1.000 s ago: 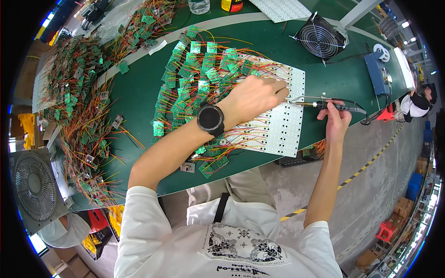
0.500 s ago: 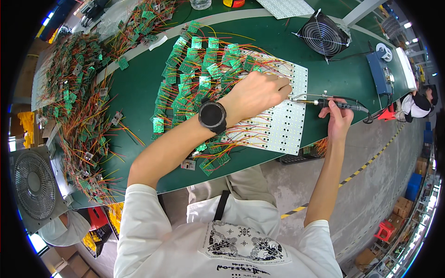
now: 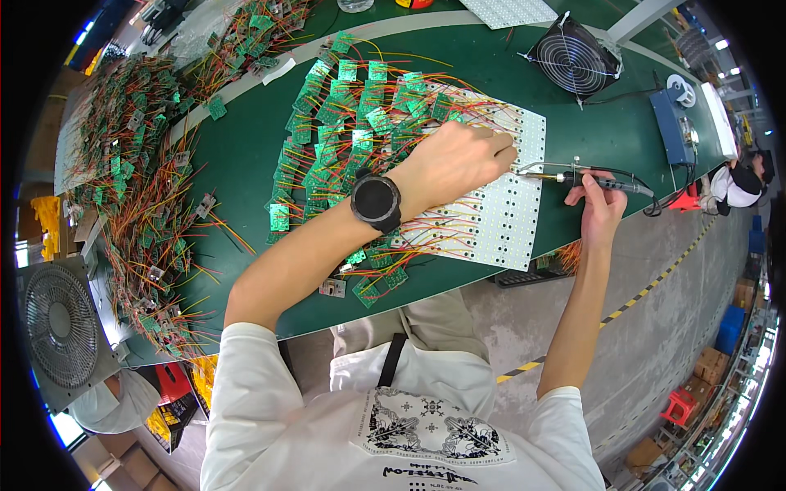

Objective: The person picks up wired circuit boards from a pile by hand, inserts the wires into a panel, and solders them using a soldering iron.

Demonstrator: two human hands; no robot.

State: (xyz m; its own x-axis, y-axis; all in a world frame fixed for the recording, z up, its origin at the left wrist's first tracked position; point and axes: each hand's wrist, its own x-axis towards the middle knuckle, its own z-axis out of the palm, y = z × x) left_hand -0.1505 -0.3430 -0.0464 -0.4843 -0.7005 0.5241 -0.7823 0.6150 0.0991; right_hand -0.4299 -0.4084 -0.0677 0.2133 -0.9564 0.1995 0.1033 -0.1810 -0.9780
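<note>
My right hand (image 3: 598,203) is closed round the black handle of a soldering iron (image 3: 610,183), beyond the right edge of a white perforated panel (image 3: 512,221). A thin metal tube runs beside the iron, and the tip meets the panel close to my left fingertips. Over the panel, my left hand (image 3: 463,164) is closed, its fingertips pinched down near the iron's tip; what they hold is hidden. Red and yellow wires (image 3: 438,233) run from the panel to rows of small green circuit boards (image 3: 327,151) lying under and beyond my left forearm.
A heap of wired green boards (image 3: 151,204) covers the table's left side. At the back right stand a black fan with a wire guard (image 3: 573,59) and a blue soldering station (image 3: 673,127). Another white panel (image 3: 508,11) lies at the far edge. A grey fan (image 3: 61,327) is at left.
Both hands keep nearly the same places. The iron and my left fingertips have shifted only very slightly, and the panel sits almost where it was.
</note>
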